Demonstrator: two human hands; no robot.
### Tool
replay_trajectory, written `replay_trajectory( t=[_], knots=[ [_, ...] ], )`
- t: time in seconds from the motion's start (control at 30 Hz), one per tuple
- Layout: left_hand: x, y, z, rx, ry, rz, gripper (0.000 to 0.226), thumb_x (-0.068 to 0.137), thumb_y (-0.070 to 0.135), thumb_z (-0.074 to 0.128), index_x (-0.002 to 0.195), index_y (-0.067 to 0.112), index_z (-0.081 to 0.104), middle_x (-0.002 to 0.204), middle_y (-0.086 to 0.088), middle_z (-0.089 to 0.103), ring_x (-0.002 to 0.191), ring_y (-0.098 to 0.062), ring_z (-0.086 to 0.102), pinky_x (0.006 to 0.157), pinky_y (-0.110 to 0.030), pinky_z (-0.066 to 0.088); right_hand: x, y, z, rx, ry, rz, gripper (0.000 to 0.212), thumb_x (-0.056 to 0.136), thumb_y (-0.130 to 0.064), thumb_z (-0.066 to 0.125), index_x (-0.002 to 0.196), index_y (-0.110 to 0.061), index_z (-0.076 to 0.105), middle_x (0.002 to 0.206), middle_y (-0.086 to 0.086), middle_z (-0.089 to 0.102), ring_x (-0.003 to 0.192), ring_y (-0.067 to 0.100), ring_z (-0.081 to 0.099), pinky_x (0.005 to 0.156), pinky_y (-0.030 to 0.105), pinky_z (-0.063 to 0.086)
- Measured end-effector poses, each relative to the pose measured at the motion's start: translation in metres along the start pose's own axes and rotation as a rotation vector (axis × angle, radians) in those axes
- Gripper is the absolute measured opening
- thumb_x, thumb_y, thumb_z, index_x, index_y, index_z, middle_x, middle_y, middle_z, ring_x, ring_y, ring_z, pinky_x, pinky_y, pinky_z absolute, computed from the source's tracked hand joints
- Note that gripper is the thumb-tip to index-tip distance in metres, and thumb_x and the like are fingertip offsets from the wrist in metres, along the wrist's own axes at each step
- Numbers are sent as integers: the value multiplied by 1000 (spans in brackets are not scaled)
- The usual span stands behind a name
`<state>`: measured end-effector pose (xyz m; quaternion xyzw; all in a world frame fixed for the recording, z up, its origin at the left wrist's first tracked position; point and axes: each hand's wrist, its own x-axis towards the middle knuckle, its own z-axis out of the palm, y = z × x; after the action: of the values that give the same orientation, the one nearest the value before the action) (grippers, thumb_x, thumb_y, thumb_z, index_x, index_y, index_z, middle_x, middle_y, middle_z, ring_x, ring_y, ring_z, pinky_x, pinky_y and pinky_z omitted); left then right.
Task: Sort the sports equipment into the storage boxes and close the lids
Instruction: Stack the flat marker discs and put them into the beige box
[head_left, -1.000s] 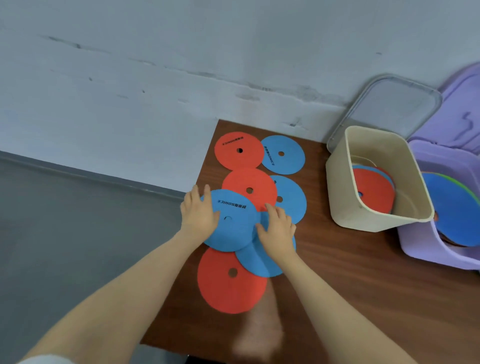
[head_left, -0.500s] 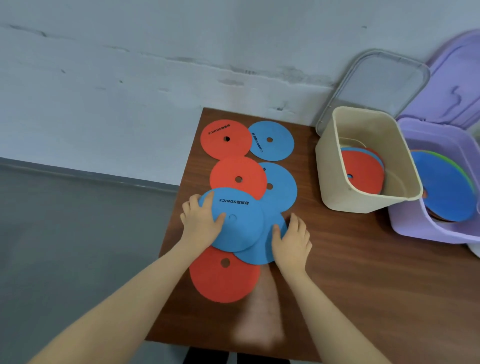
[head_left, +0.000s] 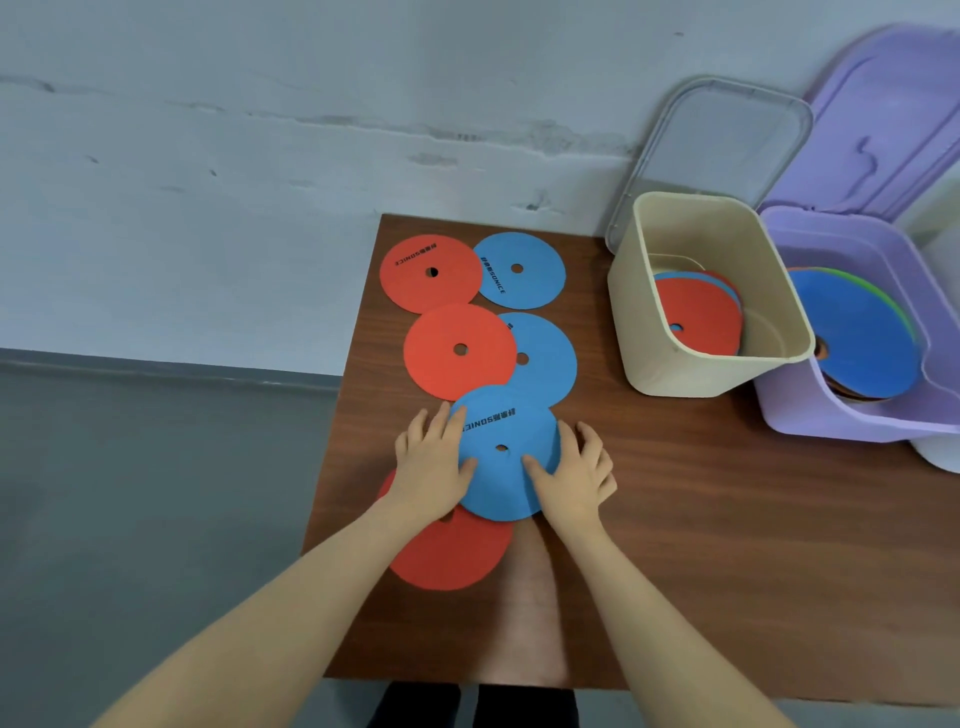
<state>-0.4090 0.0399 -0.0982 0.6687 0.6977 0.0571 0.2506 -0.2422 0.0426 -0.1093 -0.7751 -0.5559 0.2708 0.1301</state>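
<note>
A blue disc (head_left: 506, 452) lies at the table's near left, on top of another blue disc that is hidden under it. My left hand (head_left: 434, 462) rests flat on its left edge with the thumb on top. My right hand (head_left: 571, 473) pinches its right edge, thumb on top and fingers curled beside the rim. A red disc (head_left: 447, 551) sticks out from under my left wrist. Farther back lie a red disc (head_left: 460, 348), a blue disc (head_left: 545, 358), a red disc (head_left: 428, 273) and a blue disc (head_left: 519, 270).
A beige box (head_left: 675, 369) at the back right holds red and blue discs. A purple box (head_left: 831, 415) beside it holds more discs. A clear lid (head_left: 722, 140) and a purple lid (head_left: 883, 119) lean against the wall. The brown table (head_left: 727, 519) ends just left of the discs.
The top blue disc slid right onto the lower blue disc and now covers it. My right hand moved from the table onto the disc's right edge.
</note>
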Motion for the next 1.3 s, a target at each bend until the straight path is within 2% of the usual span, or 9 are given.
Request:
replay_trajectory(
  t=[0.13,0.27,0.47,0.57,0.67,0.8,1.0,1.13,1.3],
  knots=[
    [-8,-5,0,-42,-1,15,66,91,34,51,147,23,16,152,-5,20,139,-23,15,109,-40,16,1,-2,0,79,-35,10,66,79,-32,65,138,-27,36,150,-1,19,138,24,11,110,44,8],
    [-13,-8,-1,-118,49,52,70,88,25,57,146,29,19,147,-3,26,130,-24,28,102,-39,27,0,-3,-5,150,-29,-38,64,76,-24,70,132,-25,39,137,0,36,128,23,30,106,43,17],
    [-14,-5,-9,-362,131,176,69,81,6,60,142,19,31,127,-1,34,113,-16,43,96,-41,38,-14,-5,-11,249,41,-127,56,80,-14,67,128,-21,40,127,-5,48,117,10,42,96,32,23],
    [-23,-8,-12,-411,197,158,65,82,13,62,141,18,35,119,1,34,107,-16,46,94,-43,43,-27,-6,-13,333,52,-167,45,79,-14,68,117,-23,44,114,-10,55,107,9,51,97,35,35],
    [-39,-19,-12,-398,220,109,62,84,21,63,140,18,36,117,0,34,102,-19,49,88,-38,46,-45,-10,-6,370,9,-153,37,79,-18,68,104,-29,43,97,-16,56,95,13,57,84,40,50],
    [-58,-37,-9,-294,164,20,62,85,25,62,139,15,34,119,-4,34,95,-22,54,77,-35,50,-65,-16,11,330,-41,-99,34,78,-21,68,100,-28,44,97,-12,55,96,16,58,84,41,50],
    [-78,-47,4,142,111,-104,65,92,41,47,145,14,20,141,-11,28,126,-29,30,101,-37,29,-81,-19,22,-42,-59,-75,52,80,-35,64,126,-17,45,125,4,39,114,25,40,95,35,28],
    [-84,-52,9,123,-14,-51,61,97,35,38,148,19,8,156,-8,6,141,-31,6,111,-43,14,-92,-17,27,-89,-120,-141,62,85,-35,58,140,-22,32,131,4,30,118,25,32,98,34,25],
    [-86,-62,2,104,-49,4,63,95,35,45,148,25,12,154,-2,13,141,-28,6,111,-44,12,-89,-17,24,-11,-177,-80,66,79,-32,66,137,-26,35,132,2,27,120,24,29,102,36,20]
  ],
)
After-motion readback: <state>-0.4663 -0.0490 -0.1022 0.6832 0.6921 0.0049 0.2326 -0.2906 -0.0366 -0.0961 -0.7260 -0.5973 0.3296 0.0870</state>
